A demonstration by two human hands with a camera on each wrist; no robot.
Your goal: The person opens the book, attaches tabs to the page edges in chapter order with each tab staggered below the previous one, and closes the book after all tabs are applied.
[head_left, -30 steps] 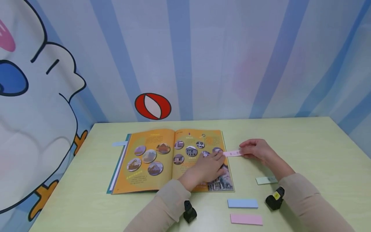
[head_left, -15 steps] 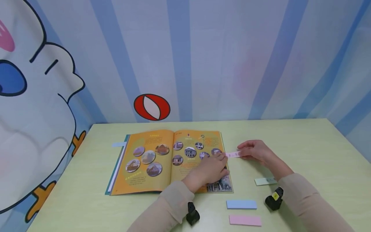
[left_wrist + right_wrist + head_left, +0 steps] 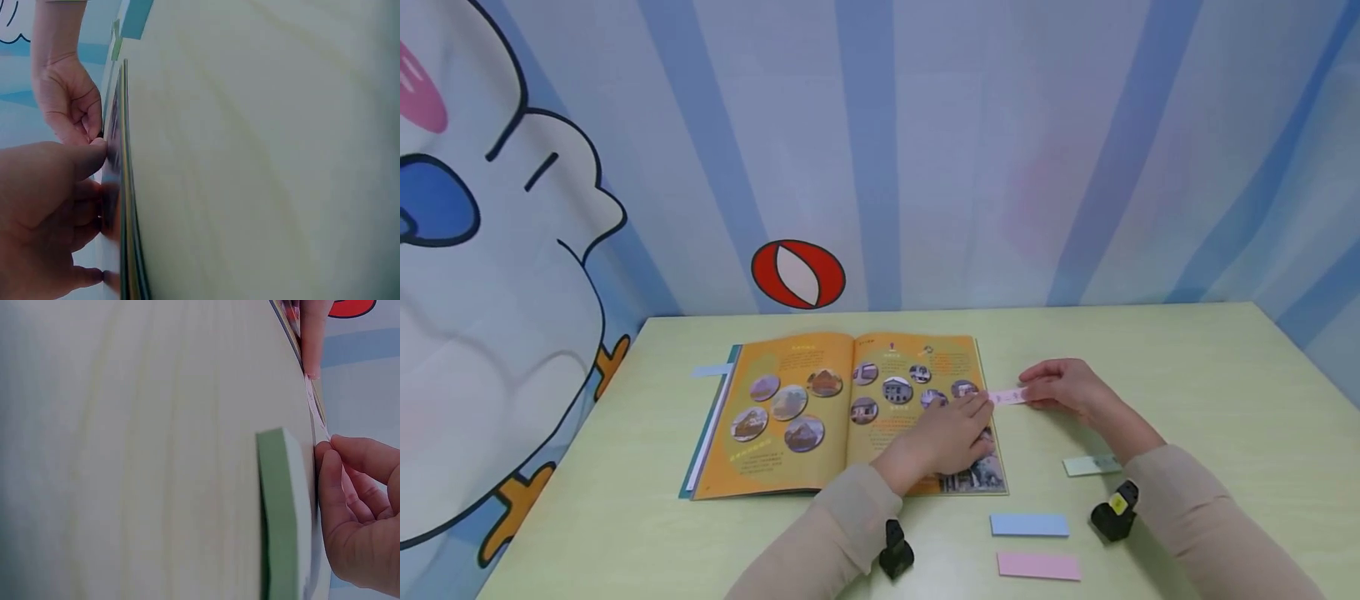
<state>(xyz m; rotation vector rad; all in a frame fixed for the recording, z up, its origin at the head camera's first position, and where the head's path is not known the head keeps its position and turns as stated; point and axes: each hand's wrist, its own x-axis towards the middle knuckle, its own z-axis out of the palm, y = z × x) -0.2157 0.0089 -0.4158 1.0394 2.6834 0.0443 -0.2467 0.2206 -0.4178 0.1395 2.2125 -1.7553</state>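
A picture book (image 3: 816,350) lies spread flat on the table, with orange pages and round photos. My left hand (image 3: 951,435) rests on its right page, fingers fairly straight, the tips pressing at the outer edge. From under them a pink sticky-note strip (image 3: 1006,397) with small print sticks out past the page. My right hand (image 3: 1067,390) pinches the strip's outer end between thumb and finger; the pinch shows closely in the right wrist view, with the strip (image 3: 315,412) stretched between both hands. The strip's inner end is hidden under my left fingers.
Right of the book lie a green sticky-note pad (image 3: 1090,466), a blue pad (image 3: 1028,525) and a pink pad (image 3: 1039,567). A pale blue strip (image 3: 711,370) sticks out from the book's left side. Behind the table (image 3: 1210,350) stands a striped wall (image 3: 970,167).
My left fingertips have shifted slightly right to the page edge, covering more of the pink strip. My right hand keeps its pinch, nearly still. The view shifts slightly.
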